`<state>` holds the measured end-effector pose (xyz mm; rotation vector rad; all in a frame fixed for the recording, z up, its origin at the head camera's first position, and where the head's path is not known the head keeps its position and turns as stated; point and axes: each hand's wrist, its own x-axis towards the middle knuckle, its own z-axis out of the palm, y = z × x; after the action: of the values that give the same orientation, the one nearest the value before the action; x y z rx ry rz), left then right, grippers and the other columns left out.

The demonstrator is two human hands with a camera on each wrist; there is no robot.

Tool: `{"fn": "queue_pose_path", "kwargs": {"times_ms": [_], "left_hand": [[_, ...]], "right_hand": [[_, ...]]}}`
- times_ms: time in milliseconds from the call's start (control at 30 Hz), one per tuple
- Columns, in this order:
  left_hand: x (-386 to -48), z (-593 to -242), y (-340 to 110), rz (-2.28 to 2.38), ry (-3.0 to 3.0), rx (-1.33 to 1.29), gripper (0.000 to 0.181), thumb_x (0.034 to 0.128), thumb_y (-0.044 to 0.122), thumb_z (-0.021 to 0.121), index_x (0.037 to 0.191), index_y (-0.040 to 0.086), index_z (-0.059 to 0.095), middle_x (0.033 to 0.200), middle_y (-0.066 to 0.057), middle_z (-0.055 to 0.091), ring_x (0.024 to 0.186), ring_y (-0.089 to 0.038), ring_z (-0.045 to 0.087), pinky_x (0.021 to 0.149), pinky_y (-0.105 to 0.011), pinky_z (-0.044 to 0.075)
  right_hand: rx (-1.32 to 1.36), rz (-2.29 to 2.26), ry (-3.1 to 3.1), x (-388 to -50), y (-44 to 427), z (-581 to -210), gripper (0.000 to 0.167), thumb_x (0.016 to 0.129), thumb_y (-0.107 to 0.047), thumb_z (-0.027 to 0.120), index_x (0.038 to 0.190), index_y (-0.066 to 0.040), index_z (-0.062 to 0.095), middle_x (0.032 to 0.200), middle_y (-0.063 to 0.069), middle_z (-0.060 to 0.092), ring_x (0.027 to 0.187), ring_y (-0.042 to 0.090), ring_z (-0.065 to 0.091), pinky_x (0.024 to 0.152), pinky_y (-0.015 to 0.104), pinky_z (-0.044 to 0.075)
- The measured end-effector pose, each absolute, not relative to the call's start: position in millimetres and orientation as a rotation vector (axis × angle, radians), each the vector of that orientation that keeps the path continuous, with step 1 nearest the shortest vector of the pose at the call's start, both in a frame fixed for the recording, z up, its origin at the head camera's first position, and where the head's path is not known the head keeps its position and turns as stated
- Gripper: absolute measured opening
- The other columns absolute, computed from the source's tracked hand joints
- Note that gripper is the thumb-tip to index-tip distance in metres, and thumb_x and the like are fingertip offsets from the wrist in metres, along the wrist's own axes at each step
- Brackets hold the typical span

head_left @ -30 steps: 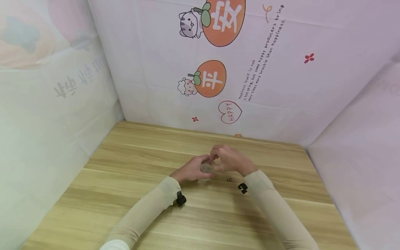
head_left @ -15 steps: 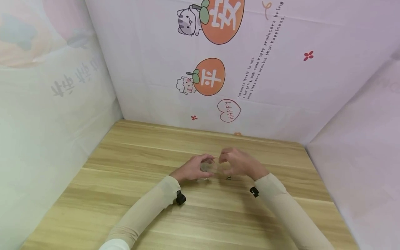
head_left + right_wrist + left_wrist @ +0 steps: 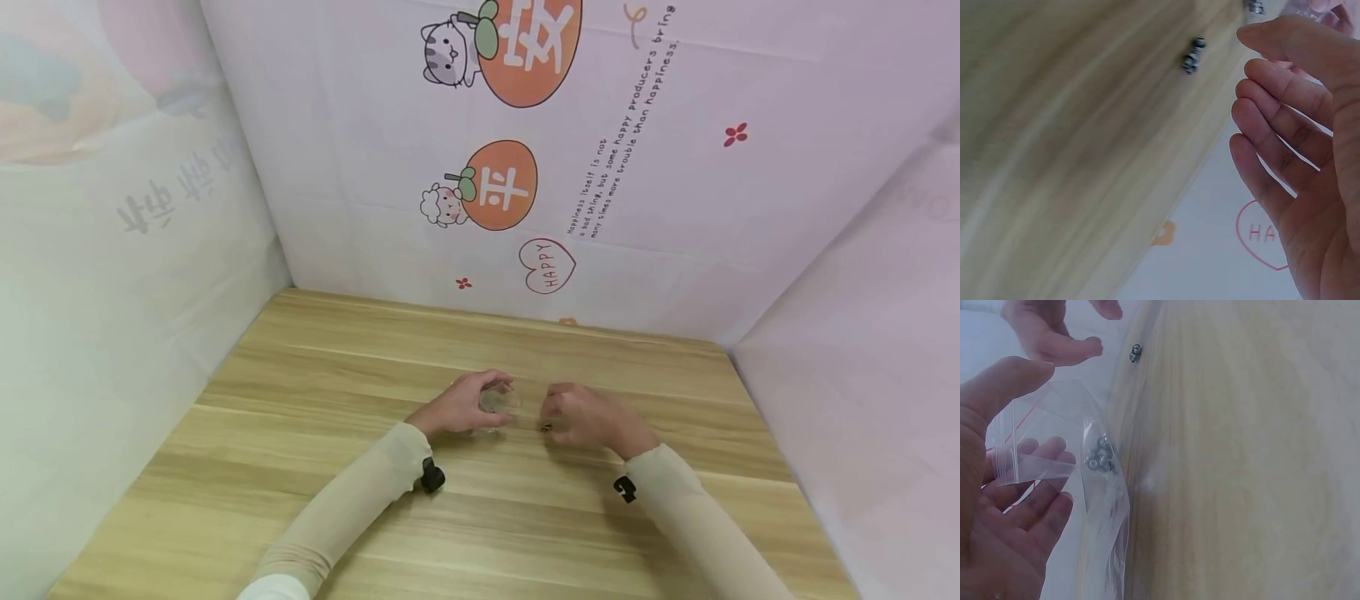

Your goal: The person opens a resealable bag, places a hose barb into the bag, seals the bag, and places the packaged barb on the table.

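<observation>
A clear zip-lock bag stands on the table with its mouth spread, and several small metal nuts lie inside it. My left hand holds the bag, thumb on one side and curled fingers on the other. To the right, my right hand hovers low with bent fingers apart from the thumb; nothing shows between them in the right wrist view. Close to its fingertips, a small cluster of loose metal nuts lies on the wood, also visible in the left wrist view as loose nuts.
The wood-grain table meets a printed white cloth wall behind the hands. Further cloth walls rise at the left and right. Both wrists carry small black devices, such as the left wrist device.
My right hand has moved away from the bag's mouth, to the right and down toward the loose nuts. My left hand stays on the bag.
</observation>
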<state>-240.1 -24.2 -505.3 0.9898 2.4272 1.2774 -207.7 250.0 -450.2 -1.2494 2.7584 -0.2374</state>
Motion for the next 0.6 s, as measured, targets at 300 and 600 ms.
{"fn": "queue_pose_path", "kwargs": {"times_ms": [300, 600], "left_hand": [[-239, -504, -25, 1.288, 2.411, 1.000, 0.068, 0.0953, 0.028, 0.081, 0.154, 0.010, 0.050, 0.142, -0.004, 0.067, 0.143, -0.025, 0.056, 0.119, -0.048, 0.047], [-238, -503, -23, 1.294, 2.410, 0.993, 0.068, 0.0946, 0.028, 0.081, 0.153, 0.011, 0.051, 0.141, -0.003, 0.067, 0.141, -0.025, 0.057, 0.120, -0.047, 0.046]], "right_hand": [[-1.145, -0.313, 2.767, -200, 257, -464, 0.016, 0.088, -0.013, 0.082, 0.105, -0.011, 0.081, 0.105, -0.001, 0.075, 0.098, 0.013, 0.070, 0.089, 0.034, 0.063], [-1.068, -0.377, 2.766, -200, 260, -469, 0.013, 0.089, -0.014, 0.083, 0.102, -0.013, 0.080, 0.102, -0.003, 0.073, 0.095, 0.012, 0.068, 0.086, 0.032, 0.062]]}}
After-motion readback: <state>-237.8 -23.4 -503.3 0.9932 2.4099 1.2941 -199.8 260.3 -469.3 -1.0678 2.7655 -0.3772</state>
